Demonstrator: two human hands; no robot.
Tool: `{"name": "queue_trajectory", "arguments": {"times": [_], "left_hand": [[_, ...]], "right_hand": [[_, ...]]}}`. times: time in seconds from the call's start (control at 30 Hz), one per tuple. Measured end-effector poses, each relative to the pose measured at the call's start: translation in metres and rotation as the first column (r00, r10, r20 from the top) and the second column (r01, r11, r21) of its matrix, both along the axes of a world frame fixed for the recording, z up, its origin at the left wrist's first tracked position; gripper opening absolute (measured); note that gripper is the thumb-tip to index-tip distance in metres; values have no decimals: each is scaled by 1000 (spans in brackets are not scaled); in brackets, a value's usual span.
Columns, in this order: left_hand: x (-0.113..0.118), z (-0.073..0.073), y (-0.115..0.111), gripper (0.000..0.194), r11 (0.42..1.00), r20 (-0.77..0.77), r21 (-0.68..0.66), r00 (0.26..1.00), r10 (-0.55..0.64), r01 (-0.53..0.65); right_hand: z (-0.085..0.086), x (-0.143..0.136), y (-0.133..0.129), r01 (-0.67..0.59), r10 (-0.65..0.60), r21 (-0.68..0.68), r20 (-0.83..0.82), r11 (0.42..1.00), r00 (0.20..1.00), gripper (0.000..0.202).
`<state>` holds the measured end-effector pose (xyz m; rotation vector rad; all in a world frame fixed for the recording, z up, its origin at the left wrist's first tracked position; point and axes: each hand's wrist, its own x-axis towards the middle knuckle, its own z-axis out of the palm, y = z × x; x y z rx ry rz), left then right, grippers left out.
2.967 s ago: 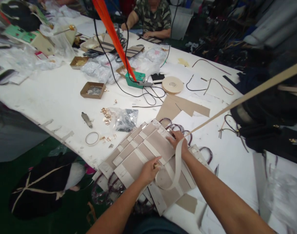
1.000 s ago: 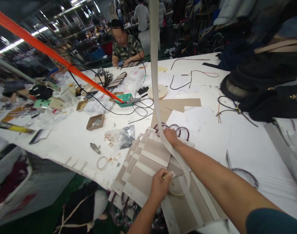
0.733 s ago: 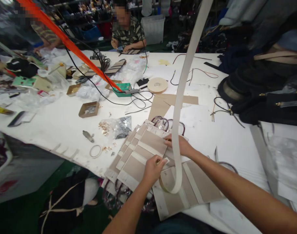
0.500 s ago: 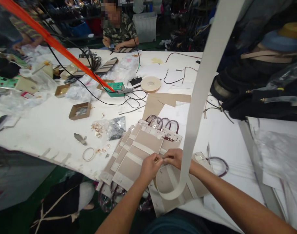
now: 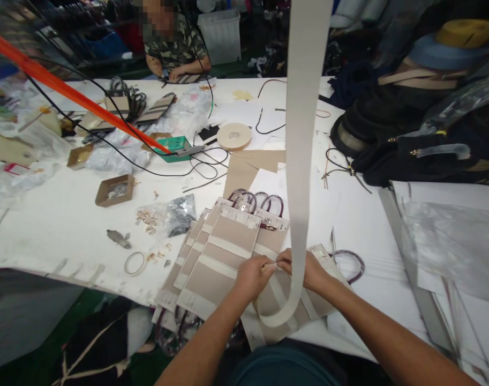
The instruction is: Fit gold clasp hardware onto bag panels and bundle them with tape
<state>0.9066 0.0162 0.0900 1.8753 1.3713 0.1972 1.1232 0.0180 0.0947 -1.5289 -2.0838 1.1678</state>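
Note:
A wide off-white tape (image 5: 308,123) hangs down from above and loops up at the bottom toward my hands. My left hand (image 5: 253,277) is closed, its thumb and fingers pinching the tape's end. Close beside it my right hand (image 5: 314,274) is closed in a pinch at the same end, partly hidden behind the hanging tape. What its fingertips grip is too small to make out. Under both hands lies a beige bag panel (image 5: 274,335) with pale strips across it. Overlapping beige panels (image 5: 212,273) with dark red handles lie to the left.
A tape roll (image 5: 234,136), a green box (image 5: 175,148) and a small carton (image 5: 114,190) stand farther back. Small gold metal pieces (image 5: 147,220) and a tape ring (image 5: 134,263) lie left. Dark bags (image 5: 408,139) are piled right. A person (image 5: 175,48) sits across the table.
My view has turned a little to the right, so the table things appear farther left. My hands have drawn slightly apart, with a thin bit of tape showing between the fingertips.

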Motion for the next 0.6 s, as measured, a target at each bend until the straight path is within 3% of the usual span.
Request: {"name": "queue_trajectory", "arguments": {"times": [0.3, 0.4, 0.5, 0.6], "left_hand": [[2, 0, 8, 10, 990, -42, 53, 991, -125, 127], [4, 0, 8, 19, 985, -46, 90, 988, -144, 148], [10, -4, 13, 28, 973, -45, 163, 987, -157, 162], [16, -13, 28, 20, 950, -86, 244, 980, -179, 195]], "right_hand": [[0, -3, 12, -121, 119, -3, 178, 993, 977, 17], [-12, 2, 18, 49, -51, 21, 77, 999, 996, 17], [-31, 13, 33, 300, -300, 3, 10, 954, 954, 21], [-53, 22, 57, 410, -410, -5, -14, 912, 912, 32]]}}
